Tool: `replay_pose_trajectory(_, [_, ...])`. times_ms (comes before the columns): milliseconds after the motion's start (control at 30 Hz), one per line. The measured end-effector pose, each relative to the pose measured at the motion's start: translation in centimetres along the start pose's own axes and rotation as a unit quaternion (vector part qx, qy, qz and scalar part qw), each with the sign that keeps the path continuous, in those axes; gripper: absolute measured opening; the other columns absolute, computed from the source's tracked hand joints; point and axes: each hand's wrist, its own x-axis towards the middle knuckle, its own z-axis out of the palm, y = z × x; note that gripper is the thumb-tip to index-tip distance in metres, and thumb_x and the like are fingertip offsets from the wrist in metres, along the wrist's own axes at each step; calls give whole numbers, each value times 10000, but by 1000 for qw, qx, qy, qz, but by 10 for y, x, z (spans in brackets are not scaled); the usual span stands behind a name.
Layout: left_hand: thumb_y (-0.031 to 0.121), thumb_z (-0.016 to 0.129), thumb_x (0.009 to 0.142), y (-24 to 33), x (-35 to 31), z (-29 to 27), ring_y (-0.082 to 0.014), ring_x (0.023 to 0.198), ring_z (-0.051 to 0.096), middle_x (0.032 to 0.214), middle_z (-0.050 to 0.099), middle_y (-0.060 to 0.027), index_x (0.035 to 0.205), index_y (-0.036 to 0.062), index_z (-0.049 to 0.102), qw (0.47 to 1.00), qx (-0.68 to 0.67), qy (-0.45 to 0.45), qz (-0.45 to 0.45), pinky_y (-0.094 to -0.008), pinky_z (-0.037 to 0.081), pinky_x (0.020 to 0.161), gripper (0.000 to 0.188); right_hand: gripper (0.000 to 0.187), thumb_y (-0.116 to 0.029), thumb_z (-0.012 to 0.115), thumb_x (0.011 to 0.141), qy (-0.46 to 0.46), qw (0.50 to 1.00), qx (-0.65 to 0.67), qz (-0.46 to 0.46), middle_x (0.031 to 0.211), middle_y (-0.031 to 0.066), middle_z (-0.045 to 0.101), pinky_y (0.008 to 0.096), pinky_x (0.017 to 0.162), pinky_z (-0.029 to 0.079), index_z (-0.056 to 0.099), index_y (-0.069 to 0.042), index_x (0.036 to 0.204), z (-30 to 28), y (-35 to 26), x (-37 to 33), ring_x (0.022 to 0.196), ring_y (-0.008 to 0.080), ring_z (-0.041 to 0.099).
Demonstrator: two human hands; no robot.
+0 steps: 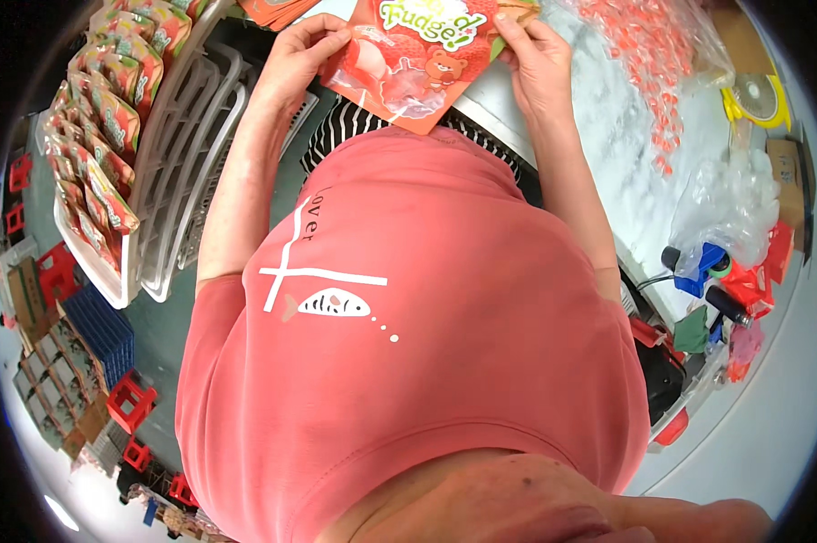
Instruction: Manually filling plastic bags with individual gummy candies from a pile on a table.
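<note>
A red candy pouch point(386, 77) with a cartoon bear and a see-through patch is held up in front of me at the top of the view. My left hand point(301, 56) pinches its left edge between thumb and fingers. On the opposite edge, my right hand point(542, 65) has the pouch in a similar pinch. The pouch's upper end runs out of the picture, so whether its mouth is open cannot be told. Just beyond my left hand lie flat orange-red pouches point(280, 11) in a stack.
At left, a white plastic crate point(129, 262) holds rows of pouches point(109, 118), beside more white crates point(177, 181). Small red wrapped candies point(648, 63) spread over the white table at right. Clear plastic bags point(734, 204), a yellow fan point(757, 100) and a black-and-blue tool point(698, 267) sit farther right.
</note>
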Motion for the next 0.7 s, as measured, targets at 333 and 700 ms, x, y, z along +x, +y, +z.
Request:
replay_pose_trajectory(333, [130,667,964,-16,-16,-33,-69,679,605,812,663,8,1013,16,691,995,6,99,-30,-218,482,586,127,190,-83,756,894,-81,993,-51,72,988,73,723,250,742,537,711,38,1033,38,15,13,854,123,662])
replay_pose_trajectory(700, [141,632,965,28,-112,-91,-47,680,591,803,652,22,1036,42,670,949,93,263,148,-219,478,585,128,337,-190,536,1044,-266,943,73,184,1036,168,700,348,764,609,595,90,1222,39,39,4,891,244,708])
